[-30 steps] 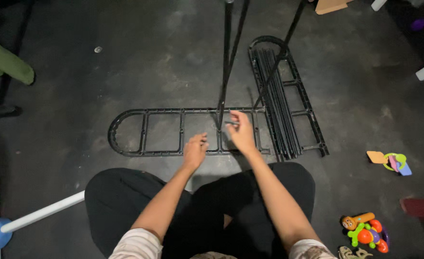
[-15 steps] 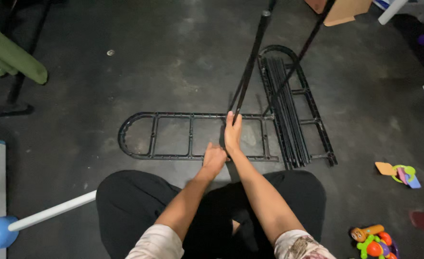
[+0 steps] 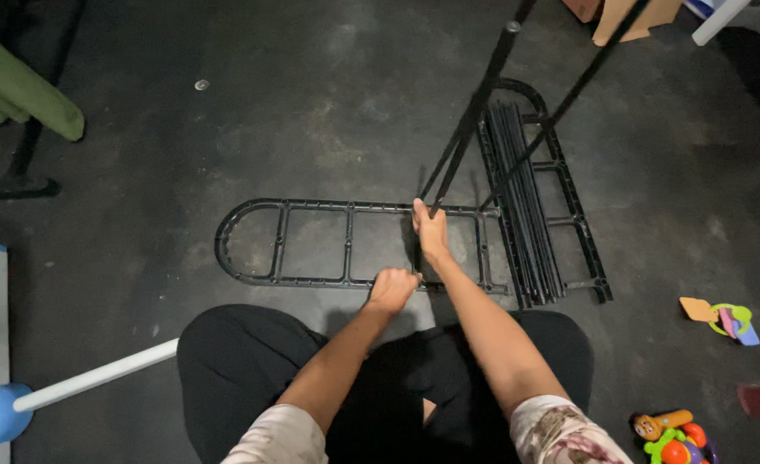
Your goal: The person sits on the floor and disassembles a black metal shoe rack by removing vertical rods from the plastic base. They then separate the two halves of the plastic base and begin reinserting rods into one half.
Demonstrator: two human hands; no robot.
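A long black plastic frame point(image 3: 264, 206) with a rounded left end lies flat on the dark floor in front of my crossed legs. My right hand point(image 3: 432, 234) is closed around the foot of a thin black rod point(image 3: 474, 107), which rises tilted to the upper right from the frame's far rail. My left hand point(image 3: 392, 290) is a fist pressed on the frame's near rail, just below the right hand. A second tilted rod point(image 3: 579, 79) stands further right.
A second black frame point(image 3: 579, 225) lies at right angles on the right, with a bundle of black rods point(image 3: 526, 206) on it. Colourful toys point(image 3: 723, 314) lie right, a white pipe with a blue fitting point(image 3: 96, 375) lower left, and green fabric point(image 3: 19, 86) upper left.
My right hand has slid down to the rod's foot at the far rail. My left hand has closed into a fist on the near rail. The rods now lean further right.
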